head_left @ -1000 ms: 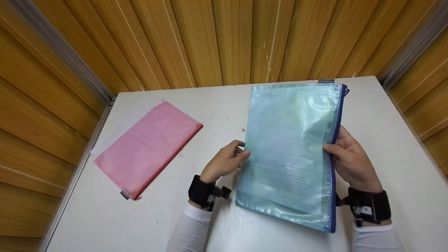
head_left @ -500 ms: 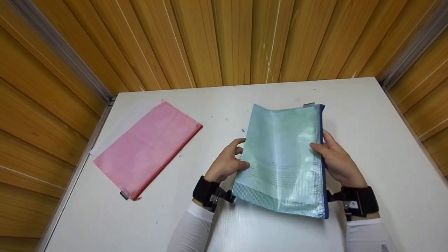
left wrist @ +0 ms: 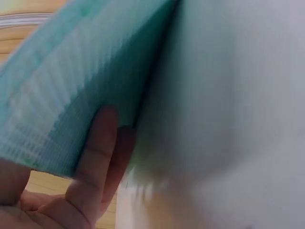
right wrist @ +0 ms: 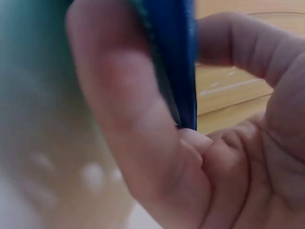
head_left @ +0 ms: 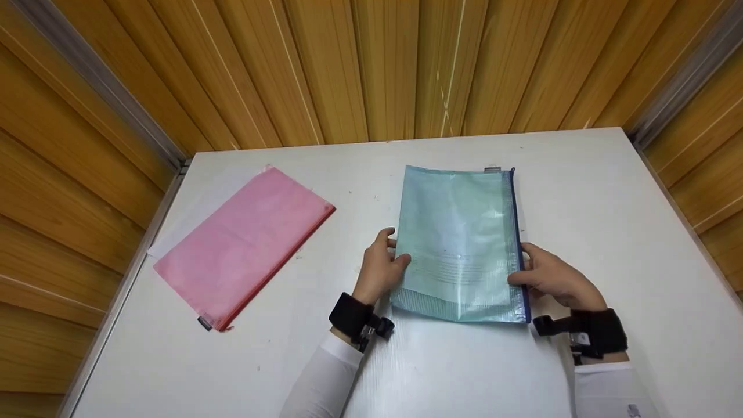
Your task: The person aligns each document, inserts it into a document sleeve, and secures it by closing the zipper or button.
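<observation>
A translucent green mesh zipper pouch (head_left: 455,232) with a dark blue zipper edge lies low over the white table, a printed sheet showing through it. My left hand (head_left: 380,264) grips its left edge, thumb on top and fingers underneath. On the zipper side, my right hand (head_left: 560,278) pinches the edge between thumb and fingers. The left wrist view has fingers (left wrist: 97,157) under the green mesh. In the right wrist view the blue zipper edge (right wrist: 176,62) passes between the thumb and a finger (right wrist: 128,105).
A pink zipper pouch (head_left: 246,247) with a red zipper lies slanted on the left of the table (head_left: 302,360). A white sheet (head_left: 197,212) sticks out beneath its upper left side. Wood-patterned panels (head_left: 383,69) stand behind the table and at both sides.
The green pouch has come down toward the table and shifted left, flattening after a bend along its middle. Both hands moved with it, the right one leftward and lower on the zipper edge.
</observation>
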`<state>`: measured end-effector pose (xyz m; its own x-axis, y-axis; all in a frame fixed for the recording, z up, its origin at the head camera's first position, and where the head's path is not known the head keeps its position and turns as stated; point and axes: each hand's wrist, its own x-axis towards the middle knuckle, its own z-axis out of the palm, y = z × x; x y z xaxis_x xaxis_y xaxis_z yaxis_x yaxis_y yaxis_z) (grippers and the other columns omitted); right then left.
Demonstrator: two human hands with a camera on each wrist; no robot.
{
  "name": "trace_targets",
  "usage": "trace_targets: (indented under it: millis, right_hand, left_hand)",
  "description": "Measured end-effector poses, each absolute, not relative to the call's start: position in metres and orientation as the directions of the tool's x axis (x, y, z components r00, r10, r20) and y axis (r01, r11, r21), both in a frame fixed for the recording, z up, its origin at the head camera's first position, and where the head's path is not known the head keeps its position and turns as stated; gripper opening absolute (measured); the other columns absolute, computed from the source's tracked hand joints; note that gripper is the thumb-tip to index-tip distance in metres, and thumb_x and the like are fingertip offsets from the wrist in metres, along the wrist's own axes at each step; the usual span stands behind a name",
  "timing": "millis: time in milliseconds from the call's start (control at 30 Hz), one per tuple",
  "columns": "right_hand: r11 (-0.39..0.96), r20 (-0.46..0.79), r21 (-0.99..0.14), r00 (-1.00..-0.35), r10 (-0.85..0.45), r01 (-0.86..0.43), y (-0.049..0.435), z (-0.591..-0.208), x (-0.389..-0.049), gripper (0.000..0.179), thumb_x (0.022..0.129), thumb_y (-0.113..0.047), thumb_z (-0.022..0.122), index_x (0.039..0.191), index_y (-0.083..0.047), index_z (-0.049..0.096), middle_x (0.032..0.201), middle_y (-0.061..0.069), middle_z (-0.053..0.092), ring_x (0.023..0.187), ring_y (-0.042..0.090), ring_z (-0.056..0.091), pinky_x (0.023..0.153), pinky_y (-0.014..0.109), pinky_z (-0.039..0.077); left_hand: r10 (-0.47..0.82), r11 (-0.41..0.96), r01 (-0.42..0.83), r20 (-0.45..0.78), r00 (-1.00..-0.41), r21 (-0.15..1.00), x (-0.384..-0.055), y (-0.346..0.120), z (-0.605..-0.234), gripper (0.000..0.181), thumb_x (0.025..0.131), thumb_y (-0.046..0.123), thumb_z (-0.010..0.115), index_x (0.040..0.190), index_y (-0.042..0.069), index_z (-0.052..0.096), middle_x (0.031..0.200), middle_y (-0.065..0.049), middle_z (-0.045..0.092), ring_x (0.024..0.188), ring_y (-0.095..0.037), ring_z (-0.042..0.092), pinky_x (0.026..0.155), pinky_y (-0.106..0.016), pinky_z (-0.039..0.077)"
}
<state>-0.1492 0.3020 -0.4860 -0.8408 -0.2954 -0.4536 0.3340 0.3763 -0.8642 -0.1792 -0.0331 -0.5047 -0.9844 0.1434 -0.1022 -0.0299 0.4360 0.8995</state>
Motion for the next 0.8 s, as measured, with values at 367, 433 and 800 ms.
trace_targets:
  millis: [367, 433, 800]
  right_hand:
    - [0.465, -0.39, -0.81, -0.92, 0.029, 0.358, 0.301, -0.491, -0.156, 0.069, 0.106, -0.011, 0.065, 0.16, 0.016, 0.03, 0.133, 0.031, 0.065, 0.091, 0.007, 0.065, 0.076, 0.022, 0.058]
    - [0.467, -0.378, -0.807, -0.924, 0.059, 0.36, 0.301, -0.493, -0.157, 0.066, 0.107, -0.013, 0.065, 0.158, 0.014, 0.034, 0.125, 0.023, 0.067, 0.091, 0.009, 0.063, 0.075, 0.021, 0.055]
    - [0.516, -0.411, -0.767, -0.91, 0.061, 0.381, 0.307, -0.498, -0.159, 0.064, 0.108, -0.024, 0.063, 0.155, 0.014, 0.043, 0.117, 0.014, 0.062, 0.096, 0.015, 0.058, 0.076, 0.024, 0.051]
  left_hand:
    - [0.386, 0.541, 0.178, -0.055, -0.921, 0.822, -0.186, -0.045, -0.525, 0.091, 0.083, 0.013, 0.092, 0.163, 0.004, 0.049, 0.172, -0.022, 0.04, 0.153, -0.038, 0.052, 0.124, -0.051, 0.049]
    - [0.416, 0.559, 0.162, -0.106, -0.903, 0.813, -0.184, -0.044, -0.519, 0.097, 0.08, 0.012, 0.096, 0.164, 0.006, 0.048, 0.176, -0.022, 0.035, 0.157, -0.038, 0.048, 0.125, -0.052, 0.047]
    - [0.451, 0.688, 0.261, -0.118, -0.885, 0.677, -0.181, -0.038, -0.534, 0.105, 0.074, 0.013, 0.103, 0.164, 0.008, 0.049, 0.176, -0.022, 0.034, 0.158, -0.037, 0.048, 0.122, -0.046, 0.051]
